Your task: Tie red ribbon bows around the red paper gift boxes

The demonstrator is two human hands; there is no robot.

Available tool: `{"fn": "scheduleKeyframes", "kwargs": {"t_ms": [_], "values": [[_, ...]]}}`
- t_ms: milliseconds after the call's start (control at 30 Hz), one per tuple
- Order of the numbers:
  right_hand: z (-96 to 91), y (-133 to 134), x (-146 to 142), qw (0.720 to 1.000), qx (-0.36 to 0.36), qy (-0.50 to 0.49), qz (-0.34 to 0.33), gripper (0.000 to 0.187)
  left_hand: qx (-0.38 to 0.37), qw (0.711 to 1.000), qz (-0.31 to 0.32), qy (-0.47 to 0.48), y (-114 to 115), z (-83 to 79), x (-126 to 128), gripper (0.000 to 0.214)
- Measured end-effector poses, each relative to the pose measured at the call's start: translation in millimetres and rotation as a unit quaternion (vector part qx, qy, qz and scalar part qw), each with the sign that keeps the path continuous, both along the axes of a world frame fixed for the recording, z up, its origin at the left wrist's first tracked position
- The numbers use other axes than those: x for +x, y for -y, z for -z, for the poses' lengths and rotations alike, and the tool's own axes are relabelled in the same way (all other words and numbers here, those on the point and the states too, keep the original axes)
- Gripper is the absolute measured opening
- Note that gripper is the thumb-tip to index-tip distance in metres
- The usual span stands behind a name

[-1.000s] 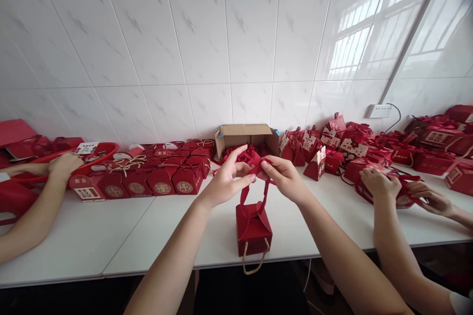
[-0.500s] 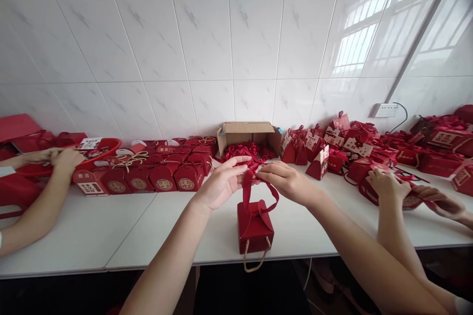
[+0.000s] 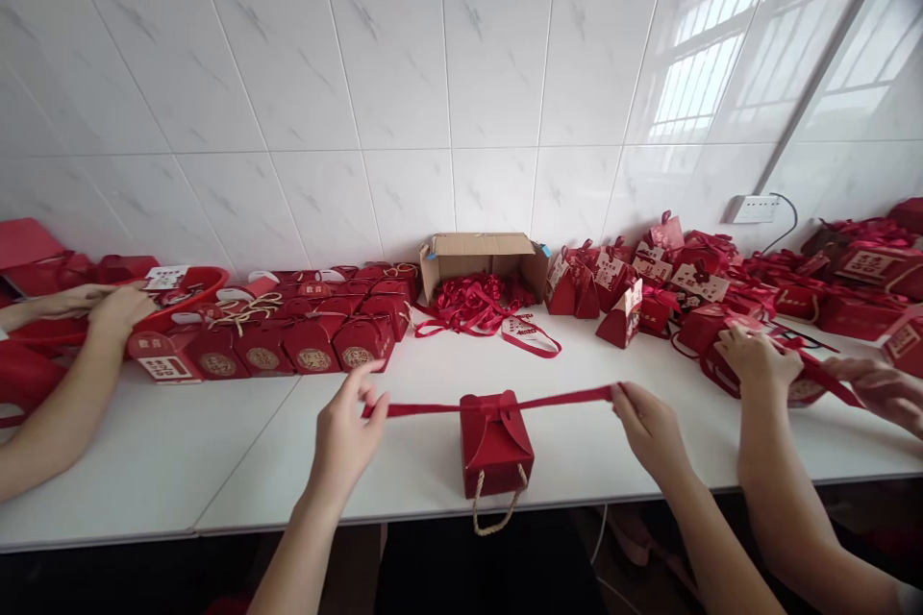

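A small red gift box (image 3: 496,447) with a rope handle stands near the front edge of the white table (image 3: 180,442). A red ribbon (image 3: 562,399) runs through its top and is stretched flat to both sides. My left hand (image 3: 347,430) pinches the ribbon's left end, left of the box. My right hand (image 3: 649,423) pinches the right end, right of the box. Both hands are about level with the box top.
An open cardboard box (image 3: 482,261) with red ribbons spilling out sits at the wall. Rows of red gift boxes (image 3: 310,336) lie left of it, a pile of red boxes (image 3: 670,293) right. Other people's hands work at far left (image 3: 115,312) and right (image 3: 757,357).
My hands were together above the box, working the ribbon. They have moved apart and down, pulling the ribbon taut sideways across the box top.
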State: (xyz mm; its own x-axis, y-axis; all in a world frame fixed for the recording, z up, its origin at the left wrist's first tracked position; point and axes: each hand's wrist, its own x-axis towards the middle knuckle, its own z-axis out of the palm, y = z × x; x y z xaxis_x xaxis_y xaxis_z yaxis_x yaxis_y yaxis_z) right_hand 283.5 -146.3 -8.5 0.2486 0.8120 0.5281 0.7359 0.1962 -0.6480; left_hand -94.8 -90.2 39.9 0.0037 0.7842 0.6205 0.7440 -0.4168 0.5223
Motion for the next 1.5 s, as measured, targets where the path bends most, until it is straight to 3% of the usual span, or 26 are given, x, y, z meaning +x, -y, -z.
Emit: {"fn": "scheduleKeyframes", "kwargs": {"t_ms": [67,133,233,300,433,533,667,867,967,1100,1233,1367,1500], "values": [[27.4,8,17,0.998,-0.057,-0.002,0.003,0.041,-0.035,0.999,-0.027,-0.012,2,30.1,-21,0.029],[46.1,10,24,0.995,-0.099,-0.001,0.000,0.037,-0.066,0.998,-0.007,-0.010,3,52.9,-28,0.023],[50.1,5,16,0.995,-0.102,-0.011,0.019,0.038,-0.066,0.998,0.008,-0.006,5,65.3,-11,0.023],[37.8,-1,-1,0.996,-0.079,-0.031,0.002,0.043,-0.073,0.997,0.034,0.017,9,61.3,11,0.024],[5.4,-9,-48,0.976,-0.084,-0.066,-0.192,0.038,-0.161,0.968,0.157,0.108,21,45.3,53,0.027],[-4.1,-12,-77,0.957,-0.108,-0.100,-0.250,0.039,-0.195,0.955,0.197,0.106,26,38.7,70,0.036],[0.4,-16,-97,0.949,-0.142,-0.121,-0.255,0.039,-0.228,0.946,0.224,0.048,25,36.1,76,0.043],[6.9,-19,-104,0.949,-0.164,-0.153,-0.221,0.040,-0.247,0.938,0.243,0.021,24,36.0,78,0.030],[9.9,-19,-107,0.946,-0.150,-0.177,-0.228,0.040,-0.236,0.940,0.242,0.046,26,40.8,79,0.034],[16.4,-21,-104,0.935,-0.158,-0.229,-0.220,0.043,-0.250,0.947,0.173,0.102,24,46.7,77,0.048],[20.0,-24,-94,0.919,-0.208,-0.254,-0.220,0.039,-0.327,0.916,0.167,0.161,20,45.5,74,0.029],[15.7,-26,-84,0.905,-0.238,-0.244,-0.254,0.046,-0.349,0.881,0.197,0.250,18,44.2,75,0.042],[9.5,-27,-75,0.889,-0.249,-0.252,-0.289,0.042,-0.349,0.873,0.207,0.270,13,48.8,74,0.041]]}}
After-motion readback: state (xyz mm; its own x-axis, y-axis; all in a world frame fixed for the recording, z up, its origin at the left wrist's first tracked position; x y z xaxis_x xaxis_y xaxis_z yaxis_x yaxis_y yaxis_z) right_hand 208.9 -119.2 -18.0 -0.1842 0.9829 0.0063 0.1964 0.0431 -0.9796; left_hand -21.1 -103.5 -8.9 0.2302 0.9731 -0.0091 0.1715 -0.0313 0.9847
